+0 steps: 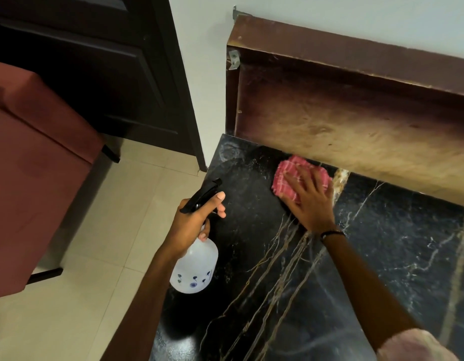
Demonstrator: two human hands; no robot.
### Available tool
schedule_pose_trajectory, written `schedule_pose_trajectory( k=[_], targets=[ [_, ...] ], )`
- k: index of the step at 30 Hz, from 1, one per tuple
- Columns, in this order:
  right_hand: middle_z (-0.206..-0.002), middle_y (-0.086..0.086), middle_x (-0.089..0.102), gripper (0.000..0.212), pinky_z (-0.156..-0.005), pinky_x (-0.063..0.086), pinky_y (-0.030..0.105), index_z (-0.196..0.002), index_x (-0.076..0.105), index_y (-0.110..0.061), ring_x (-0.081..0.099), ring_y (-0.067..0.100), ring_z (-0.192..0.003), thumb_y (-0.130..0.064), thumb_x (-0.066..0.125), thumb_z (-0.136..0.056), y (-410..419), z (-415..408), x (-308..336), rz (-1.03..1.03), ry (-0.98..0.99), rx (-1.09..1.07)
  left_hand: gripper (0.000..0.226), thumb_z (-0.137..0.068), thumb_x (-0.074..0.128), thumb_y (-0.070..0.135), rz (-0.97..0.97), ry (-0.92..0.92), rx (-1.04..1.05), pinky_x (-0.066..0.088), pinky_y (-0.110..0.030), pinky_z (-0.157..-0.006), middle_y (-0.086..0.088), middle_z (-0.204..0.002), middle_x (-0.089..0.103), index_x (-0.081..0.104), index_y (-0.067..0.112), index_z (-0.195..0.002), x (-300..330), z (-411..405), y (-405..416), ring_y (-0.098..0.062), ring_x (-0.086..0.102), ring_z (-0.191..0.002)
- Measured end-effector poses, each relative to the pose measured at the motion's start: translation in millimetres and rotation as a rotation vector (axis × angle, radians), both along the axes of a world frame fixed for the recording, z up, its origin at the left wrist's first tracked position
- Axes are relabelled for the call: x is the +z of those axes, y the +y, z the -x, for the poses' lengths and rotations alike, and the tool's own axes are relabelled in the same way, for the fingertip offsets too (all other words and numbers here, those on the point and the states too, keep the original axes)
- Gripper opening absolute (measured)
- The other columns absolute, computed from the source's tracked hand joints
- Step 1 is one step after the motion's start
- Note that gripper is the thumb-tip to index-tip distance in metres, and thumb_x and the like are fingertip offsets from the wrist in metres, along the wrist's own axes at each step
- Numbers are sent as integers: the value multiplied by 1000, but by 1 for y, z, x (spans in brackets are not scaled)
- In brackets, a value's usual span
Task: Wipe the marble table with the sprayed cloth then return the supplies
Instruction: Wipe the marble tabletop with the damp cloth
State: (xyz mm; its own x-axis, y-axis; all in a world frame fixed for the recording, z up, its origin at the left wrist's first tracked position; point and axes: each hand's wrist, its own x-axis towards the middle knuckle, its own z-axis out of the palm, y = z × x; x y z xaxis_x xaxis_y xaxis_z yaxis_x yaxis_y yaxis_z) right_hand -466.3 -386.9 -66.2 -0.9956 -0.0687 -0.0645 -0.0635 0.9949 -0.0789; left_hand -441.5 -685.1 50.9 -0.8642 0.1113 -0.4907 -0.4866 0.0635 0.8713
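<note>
A black marble table [382,256] with gold and white veins fills the lower right. On its far left part lies a folded pink cloth [288,175], close to the wooden panel behind. My right hand [310,201] presses flat on the cloth with its fingers spread. My left hand [191,222] grips the neck of a translucent white spray bottle [195,269] with a black trigger head [202,195]. The bottle hangs over the table's left edge, nozzle pointing up and right.
A brown wooden shelf or panel [355,121] overhangs the back of the table against the white wall. A dark door [108,74] stands at upper left, a red upholstered seat [30,178] at left. Beige floor tiles [95,256] lie beside the table.
</note>
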Motion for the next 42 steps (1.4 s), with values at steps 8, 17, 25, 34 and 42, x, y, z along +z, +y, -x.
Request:
schedule_pose_trajectory(
  k=[8,17,25,34,42],
  targets=[
    [-159,-1,12,64,-104,-9,66,-146,24,-40,5,36,-145,-65,20,-87,-59,47,9,49,-81,-126,38,-87,60,37,34,5,-41,35,-22,-39,-13,-84,72,68,1,-85,-2,-4,14,-13,36,-31],
    [-157,1,19,66,-109,10,70,-146,20,-39,11,30,-145,-72,17,-88,20,-44,1,3,-39,13,34,-89,59,34,14,7,-41,33,-25,-42,-8,-82,73,68,2,-83,-4,-8,37,-10,35,-30],
    [-160,-1,3,71,-103,-10,70,-147,14,-42,-5,34,-146,-69,16,-82,13,16,16,80,-127,-338,35,-90,58,31,19,15,-45,34,-19,-37,-11,-86,71,67,-3,-89,-7,-20,46,-6,36,-29],
    [-156,1,23,67,-105,16,73,-146,22,-38,14,32,-145,-72,12,-89,34,-80,6,17,-103,13,33,-88,61,30,6,40,-41,33,-20,-37,-12,-87,71,67,-2,-89,-9,-27,52,-7,38,-31],
    [-160,-2,-5,75,-106,-6,72,-147,7,-44,-8,36,-145,-71,16,-79,56,-8,23,127,-210,-454,17,-83,67,17,7,180,-155,51,-17,-68,-11,-83,70,69,11,-99,-9,-63,32,-8,53,-52]
  ],
)
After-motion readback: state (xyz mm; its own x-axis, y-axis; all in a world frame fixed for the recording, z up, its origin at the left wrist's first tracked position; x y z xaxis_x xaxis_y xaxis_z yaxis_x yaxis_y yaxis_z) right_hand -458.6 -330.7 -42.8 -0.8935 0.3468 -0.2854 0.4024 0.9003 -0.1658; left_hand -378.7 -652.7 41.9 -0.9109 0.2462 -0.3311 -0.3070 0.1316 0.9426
